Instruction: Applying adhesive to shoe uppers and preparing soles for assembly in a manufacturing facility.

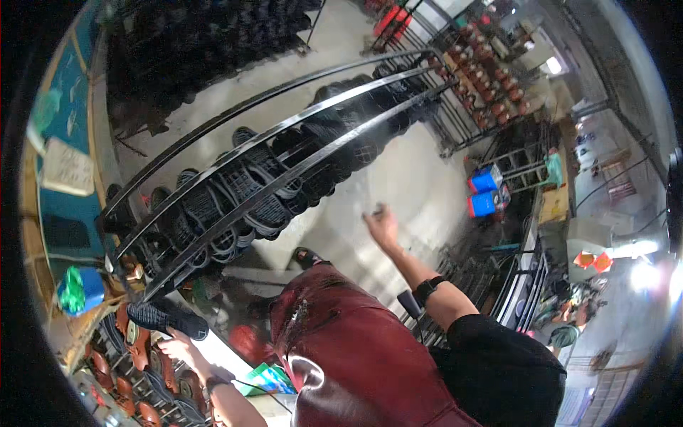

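Observation:
At the lower left my left hand (179, 348) is closed on a black shoe sole (168, 320). Its treaded face shows, and the sole lies across my fingers beside a rack of shoes. My right hand (383, 226) is out in front of me over the pale floor, apart from the racks. Its fingers are bent and blurred, with a dark spot at their tips that I cannot make out. Ahead stands a long black metal rack (284, 132) loaded with many black soles (249, 188), treads facing up.
Brown and black shoes (135, 334) fill a rack at the lower left, near a blue box (85, 288). Another rack of brown shoes (487, 75) stands far right. Blue-and-red boxes (485, 191) sit on the right by metal racks (523, 285). Dark goods are piled far left.

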Tool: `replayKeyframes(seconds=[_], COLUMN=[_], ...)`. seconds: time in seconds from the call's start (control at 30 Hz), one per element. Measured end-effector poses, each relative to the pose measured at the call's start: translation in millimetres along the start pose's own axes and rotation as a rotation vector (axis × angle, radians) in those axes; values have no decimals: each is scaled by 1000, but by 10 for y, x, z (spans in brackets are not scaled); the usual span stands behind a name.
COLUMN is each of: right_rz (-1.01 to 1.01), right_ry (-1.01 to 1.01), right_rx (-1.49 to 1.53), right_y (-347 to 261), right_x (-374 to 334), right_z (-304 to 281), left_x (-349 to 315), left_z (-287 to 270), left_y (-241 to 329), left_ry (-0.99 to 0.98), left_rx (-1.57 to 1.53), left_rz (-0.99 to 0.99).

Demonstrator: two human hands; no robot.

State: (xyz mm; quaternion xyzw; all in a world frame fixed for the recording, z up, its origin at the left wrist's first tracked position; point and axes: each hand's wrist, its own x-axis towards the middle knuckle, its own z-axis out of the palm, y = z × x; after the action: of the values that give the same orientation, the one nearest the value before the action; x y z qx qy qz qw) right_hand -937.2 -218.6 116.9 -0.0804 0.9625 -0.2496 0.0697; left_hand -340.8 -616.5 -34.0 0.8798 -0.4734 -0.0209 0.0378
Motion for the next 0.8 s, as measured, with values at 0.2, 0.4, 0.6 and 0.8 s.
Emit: replayKeyframes(seconds=[0.2,0.4,0.6,0.8], right_rz=[-425,68,-567,-783], right_ry=[53,-489,-292,-282], right_rx=[304,835,498,596], right_y=[-742,-780,-696,-641], right_x=[1435,1968,1968,1436], right_z=[-165,-350,-55,-262], left_x=[-2399,-4733,-4971,-4729], left_z=[-1578,-1517,-1003,-1210], left_y=[1317,3633,4876,4199], left_ry=[-394,-1346,-1657,-1780], left_rx=[-658,-1134,-1265,-1417], left_rz=[1119,870,270,243])
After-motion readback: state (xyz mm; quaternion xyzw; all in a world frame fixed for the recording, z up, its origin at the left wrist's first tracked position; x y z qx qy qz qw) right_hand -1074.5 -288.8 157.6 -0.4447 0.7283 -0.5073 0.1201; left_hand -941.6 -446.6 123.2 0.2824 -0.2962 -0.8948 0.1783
